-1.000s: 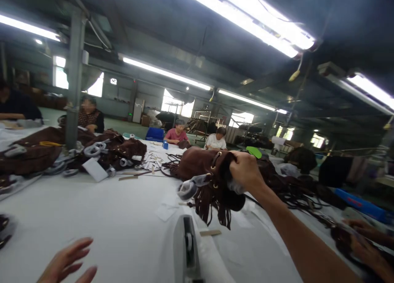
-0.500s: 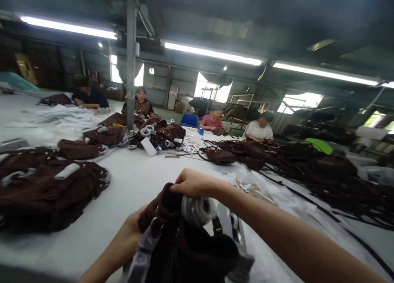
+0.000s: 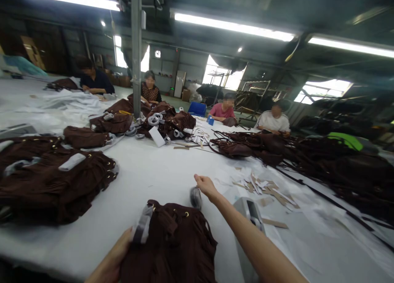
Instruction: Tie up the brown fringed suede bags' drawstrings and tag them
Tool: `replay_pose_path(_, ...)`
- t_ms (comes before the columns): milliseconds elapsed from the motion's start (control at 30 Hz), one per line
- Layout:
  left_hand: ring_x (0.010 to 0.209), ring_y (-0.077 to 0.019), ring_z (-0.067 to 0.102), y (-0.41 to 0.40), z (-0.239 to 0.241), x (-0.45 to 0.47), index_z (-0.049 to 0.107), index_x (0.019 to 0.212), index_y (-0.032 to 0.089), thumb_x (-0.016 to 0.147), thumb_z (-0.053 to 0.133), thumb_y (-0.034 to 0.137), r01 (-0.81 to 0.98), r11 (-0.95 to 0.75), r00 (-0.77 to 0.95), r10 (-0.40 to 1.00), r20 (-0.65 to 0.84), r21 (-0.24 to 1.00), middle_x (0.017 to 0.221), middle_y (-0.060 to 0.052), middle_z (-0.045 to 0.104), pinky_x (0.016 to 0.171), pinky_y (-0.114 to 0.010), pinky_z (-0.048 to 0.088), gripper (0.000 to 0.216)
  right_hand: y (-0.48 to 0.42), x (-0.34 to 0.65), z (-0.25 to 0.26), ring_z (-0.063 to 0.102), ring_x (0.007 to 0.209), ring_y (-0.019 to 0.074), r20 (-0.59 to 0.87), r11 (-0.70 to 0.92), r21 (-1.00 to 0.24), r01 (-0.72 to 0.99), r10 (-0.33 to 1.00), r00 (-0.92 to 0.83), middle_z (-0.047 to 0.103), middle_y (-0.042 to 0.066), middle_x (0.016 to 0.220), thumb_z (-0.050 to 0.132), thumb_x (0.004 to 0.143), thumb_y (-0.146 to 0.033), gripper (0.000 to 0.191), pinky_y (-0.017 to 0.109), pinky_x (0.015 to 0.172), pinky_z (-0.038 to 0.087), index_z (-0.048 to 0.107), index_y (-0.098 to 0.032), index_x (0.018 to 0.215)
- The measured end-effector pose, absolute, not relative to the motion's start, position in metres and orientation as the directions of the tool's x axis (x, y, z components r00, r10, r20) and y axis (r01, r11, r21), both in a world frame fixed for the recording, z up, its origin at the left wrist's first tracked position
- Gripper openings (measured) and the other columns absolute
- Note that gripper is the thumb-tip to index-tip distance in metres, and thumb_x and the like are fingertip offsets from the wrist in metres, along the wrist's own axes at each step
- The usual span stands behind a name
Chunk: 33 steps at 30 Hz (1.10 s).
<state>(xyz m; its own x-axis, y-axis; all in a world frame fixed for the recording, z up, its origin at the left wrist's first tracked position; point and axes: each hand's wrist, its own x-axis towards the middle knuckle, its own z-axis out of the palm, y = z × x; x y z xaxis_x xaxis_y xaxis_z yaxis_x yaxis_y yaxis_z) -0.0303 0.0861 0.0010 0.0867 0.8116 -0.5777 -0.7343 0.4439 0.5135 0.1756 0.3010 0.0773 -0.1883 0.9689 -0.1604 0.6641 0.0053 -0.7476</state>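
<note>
A dark brown suede bag (image 3: 172,242) with gold eyelets lies on the white table (image 3: 160,176) right in front of me. My left hand (image 3: 113,258) rests against its left edge, beside a grey wrapped strap piece (image 3: 142,228). My right hand (image 3: 205,185) reaches over the bag's far side, fingers pinched on a grey wrapped roll (image 3: 195,196) that hangs blurred under it.
A stack of brown bags (image 3: 46,180) lies at my left. A grey tape dispenser (image 3: 250,217) stands by my right forearm. Paper scraps (image 3: 261,188) litter the table. More bags and straps (image 3: 308,155) pile at right. Several seated people (image 3: 226,110) work at the far side.
The bag went from held up in my right hand to lying flat on the table. My left hand came to its edge. My right hand now holds only the grey roll.
</note>
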Motion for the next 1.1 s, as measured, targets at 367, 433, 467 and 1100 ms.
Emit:
replay_pose_path(367, 0.124, -0.0387, 0.041, 0.052, -0.008, -0.022, 0.059, 0.118, 0.014, 0.057, 0.074, 0.056, -0.434, 0.326, 0.187, 0.944, -0.270, 0.840, 0.121, -0.015, 0.061, 0.106, -0.052, 0.028, 0.075, 0.157, 0.259, 0.025, 0.062, 0.094, 0.0263, -0.470, -0.307, -0.844, 0.440, 0.819, -0.329, 0.071, 0.010, 0.087, 0.036, 0.075, -0.072, 0.069, 0.035, 0.087, 0.044, 0.071, -0.014, 0.084)
replay_pose_path(433, 0.124, -0.0374, 0.042, 0.058, -0.006, -0.013, 0.058, 0.119, 0.014, 0.061, 0.070, 0.060, -0.394, 0.299, 0.148, 0.954, -0.261, 0.869, 0.122, -0.015, 0.060, 0.106, -0.050, 0.029, 0.075, 0.135, 0.261, 0.024, 0.057, 0.108, 0.0255, -0.501, -0.392, -0.859, 0.328, 0.778, -0.380, 0.069, 0.011, 0.102, 0.046, 0.071, -0.071, 0.065, 0.035, 0.099, 0.037, 0.070, -0.016, 0.096)
replay_pose_path(467, 0.123, -0.0364, 0.043, 0.062, -0.003, -0.009, 0.058, 0.119, 0.014, 0.063, 0.067, 0.061, -0.378, 0.288, 0.109, 0.958, -0.267, 0.880, 0.122, -0.015, 0.060, 0.106, -0.049, 0.030, 0.074, 0.129, 0.259, 0.025, 0.054, 0.114, 0.0249, -0.480, -0.393, -0.873, 0.287, 0.793, -0.375, 0.067, 0.011, 0.109, 0.052, 0.070, -0.069, 0.063, 0.035, 0.102, 0.034, 0.069, -0.017, 0.101)
replay_pose_path(1100, 0.061, -0.0272, 0.066, 0.015, -0.013, 0.005, 0.052, 0.111, 0.017, 0.074, 0.043, 0.071, -0.306, 0.584, -0.242, 0.716, -0.655, 0.752, 0.073, -0.008, 0.069, 0.059, -0.040, 0.053, 0.067, 0.121, 0.270, 0.002, 0.064, 0.094, 0.0287, -0.113, -0.102, -0.898, 0.428, 0.994, -0.002, 0.070, 0.011, 0.097, 0.059, 0.071, -0.048, 0.053, 0.038, 0.084, 0.049, 0.060, -0.014, 0.111)
